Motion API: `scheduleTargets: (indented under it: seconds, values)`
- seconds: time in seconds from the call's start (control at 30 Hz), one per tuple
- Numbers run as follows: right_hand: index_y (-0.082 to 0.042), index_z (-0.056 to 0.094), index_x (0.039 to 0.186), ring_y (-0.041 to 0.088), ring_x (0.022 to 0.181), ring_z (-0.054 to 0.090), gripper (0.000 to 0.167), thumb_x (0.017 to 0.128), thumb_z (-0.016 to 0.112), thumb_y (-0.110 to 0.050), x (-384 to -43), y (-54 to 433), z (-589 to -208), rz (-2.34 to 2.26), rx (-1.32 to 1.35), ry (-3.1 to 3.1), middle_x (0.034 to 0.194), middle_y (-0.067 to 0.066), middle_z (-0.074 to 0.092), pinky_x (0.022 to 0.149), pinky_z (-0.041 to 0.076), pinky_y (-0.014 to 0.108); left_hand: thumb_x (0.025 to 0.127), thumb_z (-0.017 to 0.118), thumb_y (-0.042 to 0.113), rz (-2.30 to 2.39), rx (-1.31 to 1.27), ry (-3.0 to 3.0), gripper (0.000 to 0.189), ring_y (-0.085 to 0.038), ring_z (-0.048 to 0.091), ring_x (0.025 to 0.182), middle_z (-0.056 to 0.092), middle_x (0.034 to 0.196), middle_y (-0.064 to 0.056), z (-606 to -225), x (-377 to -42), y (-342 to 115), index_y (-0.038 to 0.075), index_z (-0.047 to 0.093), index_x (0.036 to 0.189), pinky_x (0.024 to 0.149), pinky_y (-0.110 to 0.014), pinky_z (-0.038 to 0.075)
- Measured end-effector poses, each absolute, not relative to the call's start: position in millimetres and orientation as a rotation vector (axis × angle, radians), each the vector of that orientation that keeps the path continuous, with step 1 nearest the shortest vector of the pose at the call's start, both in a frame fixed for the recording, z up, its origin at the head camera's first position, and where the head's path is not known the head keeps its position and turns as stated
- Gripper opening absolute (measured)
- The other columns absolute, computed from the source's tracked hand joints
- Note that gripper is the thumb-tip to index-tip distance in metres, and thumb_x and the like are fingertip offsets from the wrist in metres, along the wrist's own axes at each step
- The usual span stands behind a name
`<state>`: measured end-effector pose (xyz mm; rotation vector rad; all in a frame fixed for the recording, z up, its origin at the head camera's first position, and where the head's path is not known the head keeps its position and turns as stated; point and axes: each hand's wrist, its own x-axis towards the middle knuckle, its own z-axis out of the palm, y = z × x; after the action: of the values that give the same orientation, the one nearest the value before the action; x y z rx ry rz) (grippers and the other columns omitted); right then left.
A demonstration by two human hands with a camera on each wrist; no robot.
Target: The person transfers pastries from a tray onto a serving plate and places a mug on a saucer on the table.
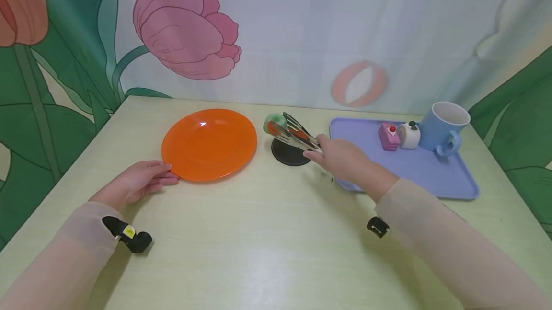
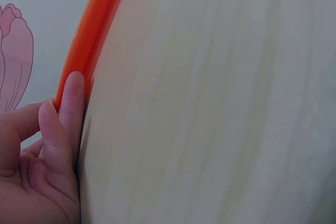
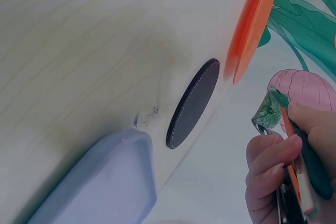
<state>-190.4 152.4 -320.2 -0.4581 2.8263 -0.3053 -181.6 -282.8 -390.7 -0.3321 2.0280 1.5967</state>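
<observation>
An orange plate [image 1: 209,142] lies at the table's left, and my left hand [image 1: 144,181] pinches its near-left rim. In the left wrist view the thumb and fingers [image 2: 73,90] meet at the plate's edge. My right hand [image 1: 342,157] grips metal tongs [image 1: 297,140] with orange on their arms. Between the tong tips is a small round green toy food piece [image 1: 275,120]; its exact kind I cannot tell. The right wrist view shows this green piece [image 3: 269,109] raised above the table. Below the tongs sits a round black coaster [image 1: 290,154], partly covered by them.
To the right is a lilac tray [image 1: 414,178] bearing a pink toy cake slice [image 1: 389,137], a white toy roll cake [image 1: 408,135] and a blue mug [image 1: 442,128]. A flower-printed curtain [image 1: 293,37] hangs behind the table. Dark marks spot the tabletop near the tray.
</observation>
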Motion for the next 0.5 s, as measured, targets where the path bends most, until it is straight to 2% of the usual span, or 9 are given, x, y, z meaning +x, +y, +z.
scheduleTargets:
  seconds: [0.3, 0.5]
  values:
    - [-0.003, 0.042, 0.122, 0.023, 0.067, 0.056, 0.055, 0.096, 0.039, -0.052, -193.9, 143.7, -319.5, -0.278, -0.456, 2.813, 0.075, 0.007, 0.057, 0.064, 0.047, 0.042, 0.099, 0.044, 0.031, 1.603, -0.331, 2.037, 0.061, -0.007, 0.067, 0.088, 0.070, 0.092, 0.004, -388.4, -181.8, -282.7, -0.004, 0.021, 0.144, 0.071, -0.016, 0.050]
    - [-0.003, 0.042, 0.120, 0.024, 0.067, 0.056, 0.055, 0.095, 0.040, -0.052, -194.5, 140.8, -321.2, -0.262, -0.461, 2.814, 0.073, 0.007, 0.055, 0.064, 0.047, 0.042, 0.099, 0.045, 0.031, 1.609, -0.340, 2.032, 0.061, -0.008, 0.067, 0.088, 0.070, 0.092, 0.003, -389.0, -180.1, -281.4, -0.004, 0.022, 0.144, 0.071, -0.016, 0.050]
